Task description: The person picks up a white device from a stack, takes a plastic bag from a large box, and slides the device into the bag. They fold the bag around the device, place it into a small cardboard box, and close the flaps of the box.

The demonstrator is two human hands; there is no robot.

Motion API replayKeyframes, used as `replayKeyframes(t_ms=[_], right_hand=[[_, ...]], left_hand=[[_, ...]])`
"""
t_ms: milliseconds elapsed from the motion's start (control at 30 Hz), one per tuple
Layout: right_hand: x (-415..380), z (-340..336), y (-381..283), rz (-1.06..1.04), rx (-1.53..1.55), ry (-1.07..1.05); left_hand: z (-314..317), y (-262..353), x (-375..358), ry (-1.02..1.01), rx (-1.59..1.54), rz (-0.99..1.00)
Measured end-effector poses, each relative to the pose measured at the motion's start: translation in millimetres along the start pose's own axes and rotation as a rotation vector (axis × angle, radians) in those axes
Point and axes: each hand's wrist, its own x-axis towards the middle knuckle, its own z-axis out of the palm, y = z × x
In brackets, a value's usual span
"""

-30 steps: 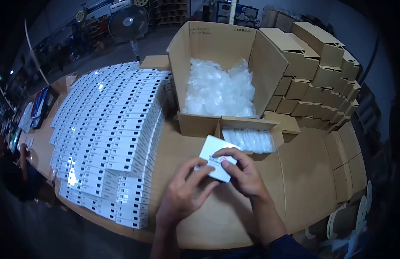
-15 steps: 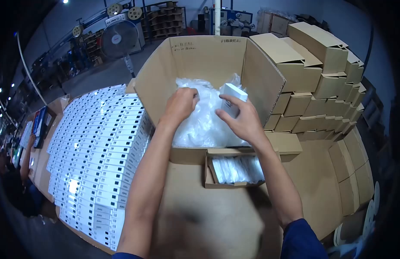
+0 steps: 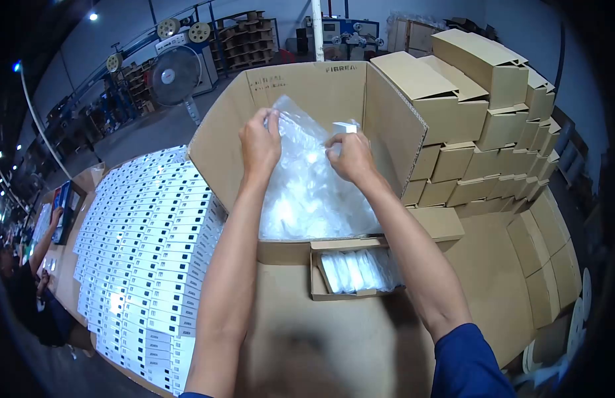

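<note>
My left hand [image 3: 261, 144] pinches the upper corner of a clear plastic bag [image 3: 298, 124], raised above a heap of similar clear bags [image 3: 307, 205] inside a large open cardboard carton [image 3: 395, 113]. In my right hand [image 3: 352, 156] is a small white box [image 3: 346, 127], mostly hidden by the fingers. The right fingertips meet the bag's right edge. Below my right forearm, a small open cardboard box [image 3: 334, 296] holds a row of items in clear plastic [image 3: 357, 270].
Many flat white boxes [image 3: 148, 245] stand in stacks at the left. Brown cardboard boxes [image 3: 480, 132] are piled at the right. Behind the carton is a standing fan [image 3: 174, 76]. At the far left, another person's arm [image 3: 45, 239] reaches over a table.
My left hand has lifted a bag up out of the heap. My right hand has closed around the white box and turned it, and it now meets the bag's edge.
</note>
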Motion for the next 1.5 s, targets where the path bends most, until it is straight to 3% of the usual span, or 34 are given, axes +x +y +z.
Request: replayKeyframes(t_ms=[133, 267, 400, 433, 533, 633, 767, 800, 867, 933, 1067, 1167, 1267, 1333, 1400, 1433, 1500], right_hand=[[-9.0, -33.3, -16.1, 0.063, 0.117, -0.013], [-31.3, -74.3, -25.4, 0.044, 0.710, -0.209], [-96.0, -86.6, -61.6, 0.087, 0.746, -0.057], [-112.0, -83.5, -60.1, 0.062, 0.654, 0.029], [-173.8, -94.4, -65.6, 0.113, 0.769, 0.020], [-228.2, -91.5, -60.3, 0.146, 0.833, 0.160], [-285.6, -104.5, -58.4, 0.288, 0.983, 0.054], [-304.1, -106.3, -58.1, 0.188, 0.751, 0.061], [-331.0, -94.2, -64.5, 0.204, 0.882, 0.158], [-349.2, -98.7, -60.9, 0.274, 0.875, 0.049], [-378.5, -99.6, -50.5, 0.287, 0.910, -0.054], [-399.5, -94.0, -49.5, 0.240, 1.084, -0.150], [-416.6, -96.6, -41.5, 0.200, 0.847, -0.357], [-421.7, -97.6, -37.7, 0.219, 0.858, -0.376], [-422.8, -96.6, -35.4, 0.182, 0.849, -0.366], [-419.5, -97.3, -44.5, 0.154, 0.876, -0.252], [-420.9, -94.5, -42.9, 0.287, 0.822, -0.252]], left_hand=[[-17.6, 15.8, 0.8, 0.042, -0.038, -0.018], [-38.4, 37.2, -26.3, 0.140, -0.148, 0.016], [-69.5, 82.8, -91.6, 0.068, -0.296, -0.077], [-76.8, 87.5, -113.0, 0.076, -0.341, -0.095], [-100.1, 100.9, -182.2, 0.067, -0.517, -0.216], [-115.1, 94.7, -252.3, -0.003, -0.515, -0.289], [-152.4, 119.4, -306.3, -0.088, -0.634, -0.640], [-159.7, 125.7, -314.7, -0.079, -0.677, -0.721], [-161.9, 118.1, -337.4, -0.064, -0.852, -0.717], [-161.4, 123.8, -352.8, -0.031, -0.999, -0.714], [-186.0, 132.2, -368.0, -0.388, -0.731, -0.746], [-184.2, 132.7, -378.2, -0.214, -0.688, -0.743], [-177.5, 126.5, -385.3, -0.093, -0.700, -0.748], [-178.3, 122.0, -387.3, -0.049, -0.710, -0.776], [-181.1, 124.6, -388.7, -0.089, -0.727, -0.826], [-181.8, 125.5, -389.2, -0.111, -0.737, -0.849], [-181.2, 113.5, -392.4, -0.191, -0.602, -0.690]])
